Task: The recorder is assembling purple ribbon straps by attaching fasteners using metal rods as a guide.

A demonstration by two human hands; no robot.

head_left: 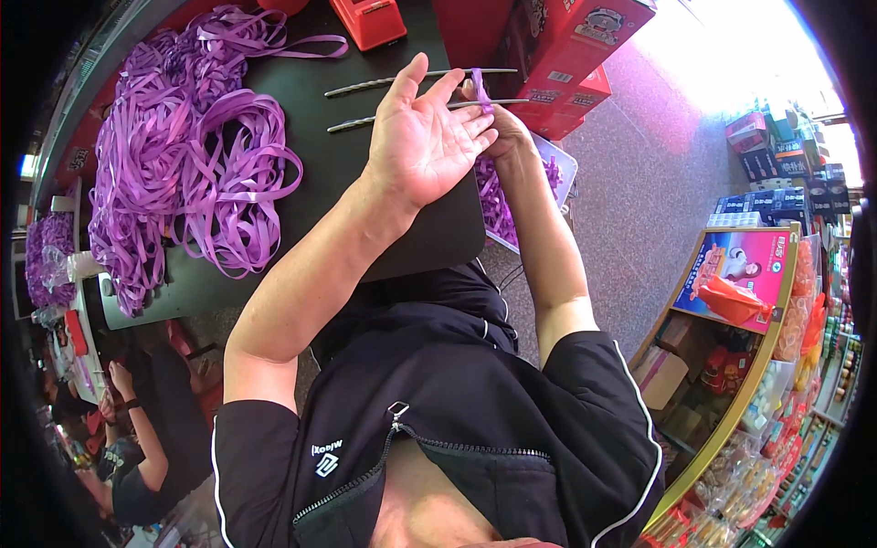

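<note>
- Grey speckled floor [639, 146] stretches to our right, with red boxes [577, 46] by the dark table [331, 187] in front of us.
- Two thin metal rods [375, 86] run side by side past the table's edge; a short purple ribbon [480, 82] crosses both near their right ends.
- Our left hand [425, 151] lies palm up, its fingers spread and grasping nothing that we can see; whether it touches the rods, we cannot tell.
- Our right hand [513, 137] is partly hidden behind it, a fingertip just beside the ribbon; whether it pinches, we cannot tell.
- More ribbon lies in a loose pile [137, 151] on the table to our left, and purple pieces fill a tray [569, 175] beneath our right forearm.
- We judge the ribbon light, limp and hard to break, its sheen hinting at slipperiness.
- We would pinch it flat near a free end, between thumb and forefinger, since loose strands could tangle.
</note>
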